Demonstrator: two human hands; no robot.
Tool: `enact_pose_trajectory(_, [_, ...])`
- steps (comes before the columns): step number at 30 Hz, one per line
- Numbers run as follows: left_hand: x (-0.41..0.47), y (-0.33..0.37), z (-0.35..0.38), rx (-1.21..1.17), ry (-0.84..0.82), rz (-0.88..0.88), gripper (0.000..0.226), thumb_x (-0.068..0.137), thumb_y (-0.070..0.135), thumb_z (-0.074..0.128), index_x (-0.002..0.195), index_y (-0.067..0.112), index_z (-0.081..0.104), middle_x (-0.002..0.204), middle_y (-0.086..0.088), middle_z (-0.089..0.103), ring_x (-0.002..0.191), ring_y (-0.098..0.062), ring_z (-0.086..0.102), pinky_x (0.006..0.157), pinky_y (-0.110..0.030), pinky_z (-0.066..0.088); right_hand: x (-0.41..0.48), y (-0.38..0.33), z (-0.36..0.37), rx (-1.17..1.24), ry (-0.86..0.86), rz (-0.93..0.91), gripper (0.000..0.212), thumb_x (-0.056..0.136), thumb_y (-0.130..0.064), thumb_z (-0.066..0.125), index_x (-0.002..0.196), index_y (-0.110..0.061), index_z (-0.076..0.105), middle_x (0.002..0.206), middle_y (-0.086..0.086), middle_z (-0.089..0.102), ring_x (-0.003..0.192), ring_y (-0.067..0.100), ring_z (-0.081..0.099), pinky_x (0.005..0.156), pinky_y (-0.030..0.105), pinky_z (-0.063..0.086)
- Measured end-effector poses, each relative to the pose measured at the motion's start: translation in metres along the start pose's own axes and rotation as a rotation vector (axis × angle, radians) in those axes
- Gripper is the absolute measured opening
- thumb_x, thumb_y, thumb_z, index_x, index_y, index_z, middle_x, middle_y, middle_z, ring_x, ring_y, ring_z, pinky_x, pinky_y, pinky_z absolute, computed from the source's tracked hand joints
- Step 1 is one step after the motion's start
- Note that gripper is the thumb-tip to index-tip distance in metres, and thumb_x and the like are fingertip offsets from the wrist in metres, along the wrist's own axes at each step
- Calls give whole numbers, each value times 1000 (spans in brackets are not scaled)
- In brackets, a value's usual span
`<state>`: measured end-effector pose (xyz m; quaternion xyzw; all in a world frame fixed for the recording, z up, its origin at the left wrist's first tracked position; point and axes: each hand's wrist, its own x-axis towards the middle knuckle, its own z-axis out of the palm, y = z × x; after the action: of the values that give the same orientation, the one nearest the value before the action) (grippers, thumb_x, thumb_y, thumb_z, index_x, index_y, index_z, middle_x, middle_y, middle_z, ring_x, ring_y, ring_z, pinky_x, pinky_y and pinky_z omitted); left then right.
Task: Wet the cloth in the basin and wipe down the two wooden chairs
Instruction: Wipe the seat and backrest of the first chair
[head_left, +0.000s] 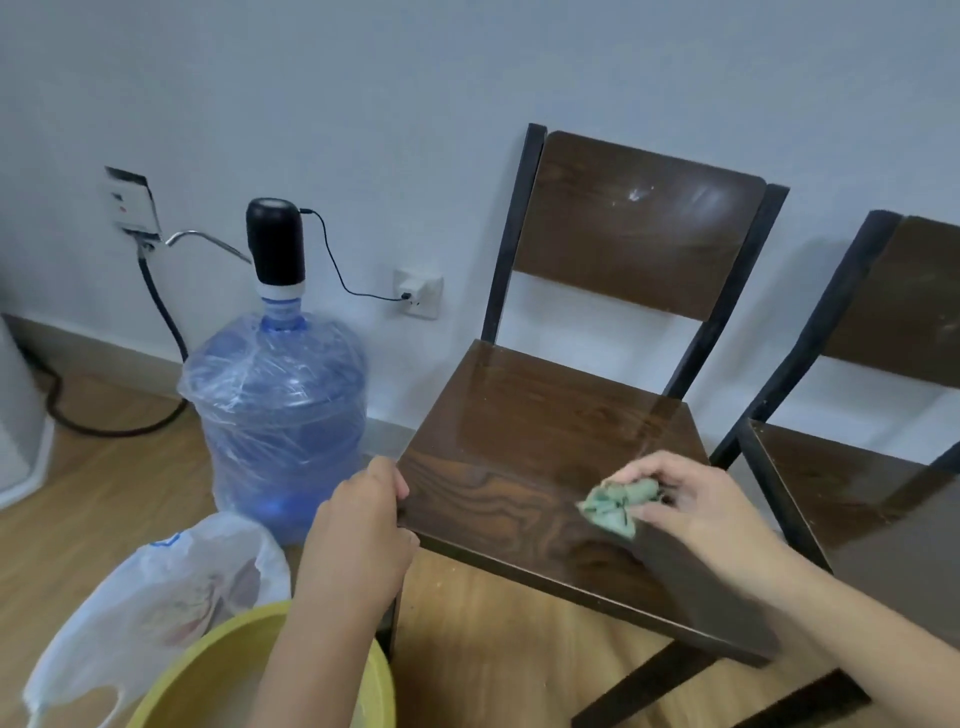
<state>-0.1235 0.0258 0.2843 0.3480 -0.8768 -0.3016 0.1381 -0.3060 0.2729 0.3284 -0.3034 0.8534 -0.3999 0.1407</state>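
A dark wooden chair (524, 441) with a black frame stands against the wall, its seat shiny and wet at the back. My right hand (691, 499) presses a bunched green cloth (618, 504) onto the right front part of that seat. My left hand (363, 525) grips the seat's front left corner. A second wooden chair (872, 499) stands to the right, partly cut off by the frame. A yellow basin (208, 675) sits on the floor at the bottom left, partly behind my left forearm.
A large blue water jug (280, 415) with a black pump top stands left of the first chair. A white plastic bag (156, 587) lies beside the basin. Cables run from wall sockets (418, 293) across the wooden floor.
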Motion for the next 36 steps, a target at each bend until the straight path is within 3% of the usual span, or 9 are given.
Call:
enact_pose_trajectory(3, [-1, 2, -2, 10, -22, -34, 35, 84, 12, 75, 103, 30, 51, 101, 7, 61, 95, -19, 61, 84, -36, 55, 111, 16, -5, -82, 337, 90, 27, 90, -8, 76, 113, -22, 74, 115, -2, 74, 105, 12, 67, 99, 29, 53])
enact_pose_trajectory(5, [-2, 4, -3, 12, -40, -41, 35, 84, 11, 73, 103, 30, 50, 103, 7, 61, 97, -18, 61, 86, -34, 55, 174, 21, 4, -169, 423, 158, 29, 92, -7, 73, 121, -12, 72, 122, 10, 70, 105, 20, 62, 96, 28, 48])
enact_pose_trajectory(8, [0, 7, -3, 17, -65, -34, 33, 87, 11, 69, 106, 27, 49, 110, 7, 61, 105, -19, 63, 92, -32, 53, 230, 14, 37, -208, 440, 185, 31, 93, -5, 70, 124, -8, 71, 124, 15, 70, 111, 29, 65, 98, 32, 51])
enact_pose_trajectory(13, [11, 1, -4, 38, -143, -43, 36, 85, 14, 70, 95, 30, 39, 112, 8, 59, 106, -15, 62, 89, -26, 48, 282, -23, 89, -113, 379, 115, 26, 97, -3, 65, 122, -5, 72, 119, 15, 69, 96, 23, 62, 84, 26, 48])
enact_pose_trajectory(19, [13, -3, 1, 34, -112, -18, 32, 90, 13, 68, 110, 25, 46, 111, 9, 56, 98, -13, 57, 80, -23, 45, 301, -21, 117, -80, 427, 62, 29, 95, -4, 68, 122, -12, 74, 117, 11, 71, 108, 30, 70, 98, 41, 58])
enact_pose_trajectory(24, [7, -5, -2, 16, -81, -15, 35, 84, 13, 73, 105, 28, 48, 98, 14, 55, 95, -14, 59, 85, -31, 53, 273, -26, 117, -136, 266, -123, 23, 94, 5, 64, 102, -11, 78, 104, 5, 72, 96, 19, 67, 93, 23, 55])
enact_pose_trajectory(27, [6, -5, -1, -7, -61, 3, 36, 84, 12, 74, 101, 30, 48, 98, 11, 57, 90, -13, 59, 81, -34, 55, 235, -35, 116, -149, 129, -201, 27, 94, 6, 61, 104, -10, 80, 102, -4, 70, 93, 8, 61, 77, 1, 45])
enact_pose_trajectory(30, [6, -8, -1, -22, -65, 12, 37, 85, 11, 74, 104, 29, 48, 96, 13, 54, 87, -9, 55, 74, -28, 51, 197, -33, 117, -189, 58, -251, 30, 94, -3, 66, 111, -24, 80, 107, -9, 73, 102, 5, 58, 88, 13, 44])
enact_pose_trajectory(36, [11, -17, -7, -269, -63, -10, 61, 71, 9, 91, 94, 35, 41, 97, 12, 57, 81, -11, 61, 61, -22, 50, 140, -57, 137, -141, -85, -312, 31, 93, -7, 69, 112, -30, 79, 118, -9, 75, 105, 1, 59, 93, 13, 40])
